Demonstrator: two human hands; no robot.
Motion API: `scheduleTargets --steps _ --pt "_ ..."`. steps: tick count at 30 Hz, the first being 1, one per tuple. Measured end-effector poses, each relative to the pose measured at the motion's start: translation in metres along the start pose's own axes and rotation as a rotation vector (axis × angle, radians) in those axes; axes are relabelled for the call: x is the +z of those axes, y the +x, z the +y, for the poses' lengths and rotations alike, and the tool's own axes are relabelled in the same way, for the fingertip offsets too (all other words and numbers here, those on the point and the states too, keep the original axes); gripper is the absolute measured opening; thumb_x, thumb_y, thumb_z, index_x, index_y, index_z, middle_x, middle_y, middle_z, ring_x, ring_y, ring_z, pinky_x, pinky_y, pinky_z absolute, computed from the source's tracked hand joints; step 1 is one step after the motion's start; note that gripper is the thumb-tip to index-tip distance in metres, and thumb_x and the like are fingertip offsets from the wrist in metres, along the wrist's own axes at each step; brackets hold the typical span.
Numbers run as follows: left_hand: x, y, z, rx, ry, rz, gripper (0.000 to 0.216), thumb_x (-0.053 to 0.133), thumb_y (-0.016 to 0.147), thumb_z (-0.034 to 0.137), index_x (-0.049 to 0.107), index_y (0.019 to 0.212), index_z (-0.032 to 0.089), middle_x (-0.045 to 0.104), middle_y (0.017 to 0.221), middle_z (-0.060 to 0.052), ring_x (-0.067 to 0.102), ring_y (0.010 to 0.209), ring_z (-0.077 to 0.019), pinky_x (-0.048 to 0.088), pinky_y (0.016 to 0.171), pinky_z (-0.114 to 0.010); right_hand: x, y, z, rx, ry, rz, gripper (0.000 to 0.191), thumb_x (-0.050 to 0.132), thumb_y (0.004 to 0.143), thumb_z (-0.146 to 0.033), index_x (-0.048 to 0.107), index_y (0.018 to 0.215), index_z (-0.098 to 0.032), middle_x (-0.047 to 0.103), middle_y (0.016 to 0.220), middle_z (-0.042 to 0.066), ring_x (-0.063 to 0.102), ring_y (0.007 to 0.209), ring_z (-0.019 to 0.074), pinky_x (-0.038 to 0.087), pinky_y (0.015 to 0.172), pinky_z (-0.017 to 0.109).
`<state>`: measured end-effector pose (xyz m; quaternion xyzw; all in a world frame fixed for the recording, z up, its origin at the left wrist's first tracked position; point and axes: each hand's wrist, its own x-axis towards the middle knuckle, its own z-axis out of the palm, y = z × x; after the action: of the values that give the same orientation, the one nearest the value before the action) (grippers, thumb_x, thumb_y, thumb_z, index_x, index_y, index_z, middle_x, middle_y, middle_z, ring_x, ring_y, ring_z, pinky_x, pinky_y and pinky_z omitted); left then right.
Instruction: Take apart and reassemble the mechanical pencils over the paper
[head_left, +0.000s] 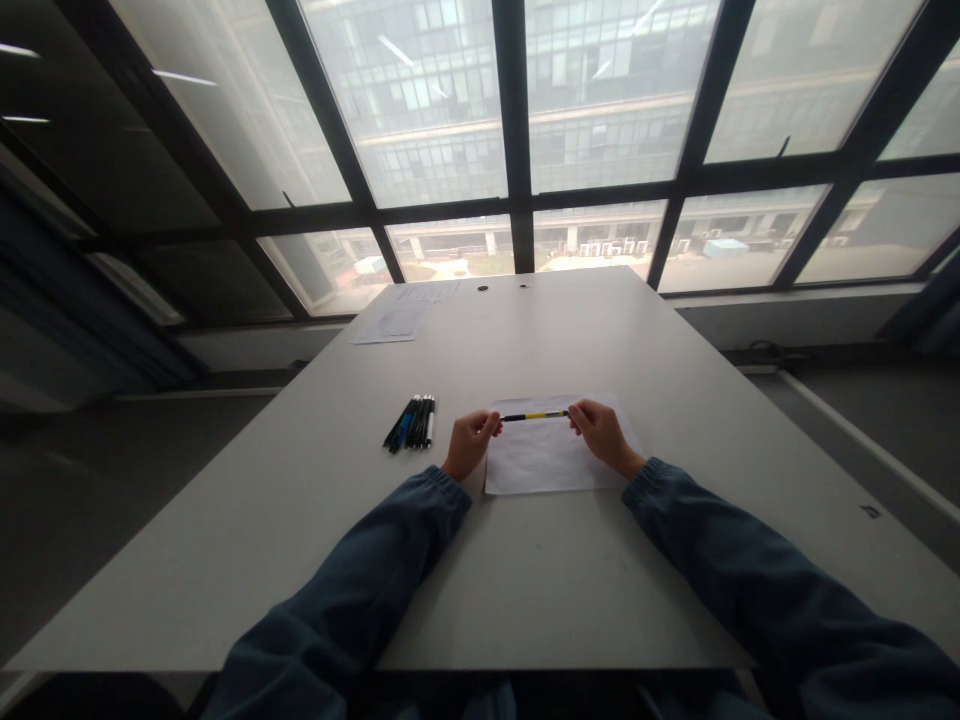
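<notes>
While the left hand (472,440) and the right hand (600,430) each pinch one end of a black-and-yellow pen (536,415), closed snugly on its tips, the step in hand looks to be holding it crosswise over the white paper (540,468) (whether it touches the sheet I cannot tell), and any next move would seem to call for one pinch staying firm if the other eases. The pen is a straight, slim rod, probably plastic; the paper looks thin and faintly rumpled, the table (300,560) flat and pale, and a loose cluster of mostly dark pens (411,425) lies near the left hand.
</notes>
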<state>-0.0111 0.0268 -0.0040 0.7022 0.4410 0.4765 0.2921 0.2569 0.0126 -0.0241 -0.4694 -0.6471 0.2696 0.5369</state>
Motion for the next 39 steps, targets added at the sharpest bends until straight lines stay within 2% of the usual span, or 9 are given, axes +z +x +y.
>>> scheduleTargets --steps 23,39 --pt "-0.0005 -0.0002 -0.0003 -0.007 0.005 -0.01 0.044 0.055 0.09 0.048 0.068 0.064 0.015 0.068 0.061 -0.004 0.062 0.059 -0.0155 0.047 0.059 -0.025 0.0 0.0002 -0.0018 0.02 -0.023 -0.01 0.045 0.049 0.092 -0.055 0.058 0.065 -0.019 0.056 0.054 0.0 0.051 0.049 0.0133 0.039 0.049 0.025" --pt "0.0 -0.0001 -0.0021 -0.003 -0.009 -0.016 0.046 0.053 0.092 0.048 0.067 0.063 0.015 0.067 0.061 -0.004 0.061 0.059 -0.0143 0.046 0.059 -0.025 -0.0008 0.0 -0.0036 0.008 -0.058 -0.027 0.047 0.047 0.094 -0.052 0.055 0.061 -0.02 0.053 0.051 -0.001 0.049 0.048 0.0127 0.037 0.05 0.025"
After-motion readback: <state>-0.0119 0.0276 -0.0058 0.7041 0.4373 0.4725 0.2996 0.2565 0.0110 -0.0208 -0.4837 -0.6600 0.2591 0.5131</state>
